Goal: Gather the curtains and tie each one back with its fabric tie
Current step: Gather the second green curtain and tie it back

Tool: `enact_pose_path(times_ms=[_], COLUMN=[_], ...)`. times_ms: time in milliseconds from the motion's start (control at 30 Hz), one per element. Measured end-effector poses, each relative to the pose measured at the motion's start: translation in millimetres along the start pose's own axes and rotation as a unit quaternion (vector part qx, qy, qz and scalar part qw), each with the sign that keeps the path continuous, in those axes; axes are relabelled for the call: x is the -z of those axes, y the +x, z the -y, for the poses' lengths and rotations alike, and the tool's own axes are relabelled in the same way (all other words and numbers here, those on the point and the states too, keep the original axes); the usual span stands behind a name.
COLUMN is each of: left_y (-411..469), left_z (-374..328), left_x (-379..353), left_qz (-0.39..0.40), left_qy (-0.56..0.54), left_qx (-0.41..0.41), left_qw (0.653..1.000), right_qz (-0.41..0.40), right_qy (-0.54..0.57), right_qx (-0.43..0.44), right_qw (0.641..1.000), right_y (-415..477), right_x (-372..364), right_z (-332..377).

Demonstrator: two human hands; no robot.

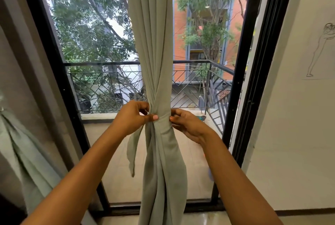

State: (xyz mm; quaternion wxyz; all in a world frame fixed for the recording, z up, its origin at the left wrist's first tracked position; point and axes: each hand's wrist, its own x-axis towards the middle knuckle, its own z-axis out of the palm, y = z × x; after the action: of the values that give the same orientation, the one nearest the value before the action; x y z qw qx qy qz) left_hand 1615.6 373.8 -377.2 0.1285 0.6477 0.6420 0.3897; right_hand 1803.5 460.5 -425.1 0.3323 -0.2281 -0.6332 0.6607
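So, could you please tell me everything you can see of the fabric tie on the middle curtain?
The fabric tie is a sage-green band of the same soft, matte cloth as the curtain. It wraps flat around the gathered folds, cinching them. One loose end hangs down on the left. The left hand pinches it at one side, the right hand at the other.

Bare left hand (132, 115) and bare right hand (186, 125), one either side of the curtain (154, 43); both forearms unsleeved, left thumbnail short.
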Motion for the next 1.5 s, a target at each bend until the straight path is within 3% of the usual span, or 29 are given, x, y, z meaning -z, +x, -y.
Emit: enact_pose_path(times_ms=[167, 333, 400, 467, 533, 600, 667, 800, 967, 1100, 1200, 1300, 1433, 1500], left_y=[1, 1, 1, 0, 1, 2, 4, 4, 4, -3, -18, -43, -57, -55], left_z=[-4, -2, -1, -3, -3, -2, -3, 3, 7, 7, 15, 21, 15, 12], left_x=[5, 3, -1, -7, -14, -20, -25, -30, -23, -28, -41, -68, -98, -104], left_qz=[0.075, 0.089, 0.058, 0.033, 0.016, 0.003, -0.007, -0.026, -0.03, -0.014, -0.024, -0.048, -0.22, -0.26], left_qy=[-0.043, -0.055, -0.094, -0.122, -0.135, -0.143, -0.133, -0.121, -0.137, -0.19, -0.275, -0.313, -0.233, -0.222], left_qx=[0.039, 0.051, 0.057, 0.061, 0.057, 0.055, 0.053, 0.041, 0.023, -0.009, -0.018, 0.002, 0.025, 0.043], left_qw=[0.996, 0.993, 0.992, 0.99, 0.989, 0.988, 0.99, 0.991, 0.99, 0.982, 0.961, 0.949, 0.947, 0.939], right_qz=[-0.031, -0.093, -0.204, -0.315, -0.299, -0.219, -0.182, -0.224, -0.275, -0.194, -0.184, -0.173, -0.152, -0.151], right_qy=[0.049, -0.028, -0.128, -0.244, -0.287, -0.315, -0.359, -0.465, -0.524, -0.468, -0.361, -0.284, -0.272, -0.288], right_qx=[-0.005, 0.028, 0.093, 0.163, 0.191, 0.121, 0.042, 0.056, 0.179, 0.2, 0.176, 0.168, 0.168, 0.166], right_qw=[0.998, 0.995, 0.966, 0.902, 0.89, 0.915, 0.914, 0.855, 0.786, 0.838, 0.897, 0.928, 0.935, 0.931], right_y=[0, -5, -12, -26, -44, -56, -60, -62, -54, -31, -25, -24, -18, -15], right_x=[-4, -10, -19, -32, -52, -75, -86, -73, -35, -16, -9, -5, -10, -11], right_z=[-4, -1, -1, -4, -12, -20, -33, -33, 14, 30, 25, 18, 17, 18])
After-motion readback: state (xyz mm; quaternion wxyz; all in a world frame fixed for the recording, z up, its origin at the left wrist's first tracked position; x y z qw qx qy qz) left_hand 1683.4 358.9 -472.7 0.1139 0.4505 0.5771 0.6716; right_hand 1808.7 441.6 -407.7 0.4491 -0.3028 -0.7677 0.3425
